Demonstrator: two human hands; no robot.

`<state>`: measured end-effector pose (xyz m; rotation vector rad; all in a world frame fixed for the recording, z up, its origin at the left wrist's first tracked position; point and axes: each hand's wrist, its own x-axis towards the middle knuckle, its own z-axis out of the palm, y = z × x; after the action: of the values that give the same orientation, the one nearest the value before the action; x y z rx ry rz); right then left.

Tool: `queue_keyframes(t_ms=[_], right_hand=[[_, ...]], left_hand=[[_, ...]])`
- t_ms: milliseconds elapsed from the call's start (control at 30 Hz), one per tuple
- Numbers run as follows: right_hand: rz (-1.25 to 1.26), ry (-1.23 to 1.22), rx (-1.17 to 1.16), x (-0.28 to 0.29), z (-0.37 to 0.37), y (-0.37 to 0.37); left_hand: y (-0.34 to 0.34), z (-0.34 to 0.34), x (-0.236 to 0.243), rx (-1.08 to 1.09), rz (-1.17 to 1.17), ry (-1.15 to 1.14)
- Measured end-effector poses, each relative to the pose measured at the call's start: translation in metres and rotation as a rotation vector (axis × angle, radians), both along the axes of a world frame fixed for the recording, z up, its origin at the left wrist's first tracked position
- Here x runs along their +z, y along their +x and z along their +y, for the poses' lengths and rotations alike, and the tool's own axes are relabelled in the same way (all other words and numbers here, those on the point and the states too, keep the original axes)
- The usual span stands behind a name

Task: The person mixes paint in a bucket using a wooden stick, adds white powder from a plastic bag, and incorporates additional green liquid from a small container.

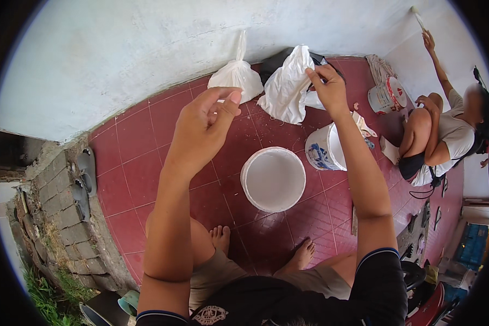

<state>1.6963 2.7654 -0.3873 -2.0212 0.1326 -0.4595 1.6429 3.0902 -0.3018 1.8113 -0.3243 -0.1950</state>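
My right hand (330, 89) is raised at the upper middle. Its thumb and fingers pinch the edge of a crumpled white bag (286, 89), which hangs in folds below the fingertips. To the left my left hand (205, 122) is also raised, fingers curled and thumb tip against them. Anything between those fingertips is too small or hidden to make out. Behind it a knotted white plastic bag (237, 80) rests by the wall. Below both hands an open round white bucket (273, 201) stands on the red tiles, with a pale, whitish inside.
A second white bucket (321, 148) with blue print sits partly behind my right forearm. Farther right, a paint pail (387, 95) stands near a seated person (445, 130) reaching a brush (417, 17) up the wall. Grey sandals (85, 179) lie along the left floor edge.
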Motion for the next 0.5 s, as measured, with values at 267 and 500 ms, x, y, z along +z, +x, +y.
queue_keyframes(t_ms=[267, 500], right_hand=[[-0.01, -0.3, -0.017, -0.072, -0.002, 0.031], [-0.077, -0.255, 0.018, -0.091, 0.005, 0.048]], left_hand=[[0.023, -0.009, -0.025, -0.074, 0.026, 0.058], [0.035, -0.02, -0.033, -0.098, 0.028, 0.074]])
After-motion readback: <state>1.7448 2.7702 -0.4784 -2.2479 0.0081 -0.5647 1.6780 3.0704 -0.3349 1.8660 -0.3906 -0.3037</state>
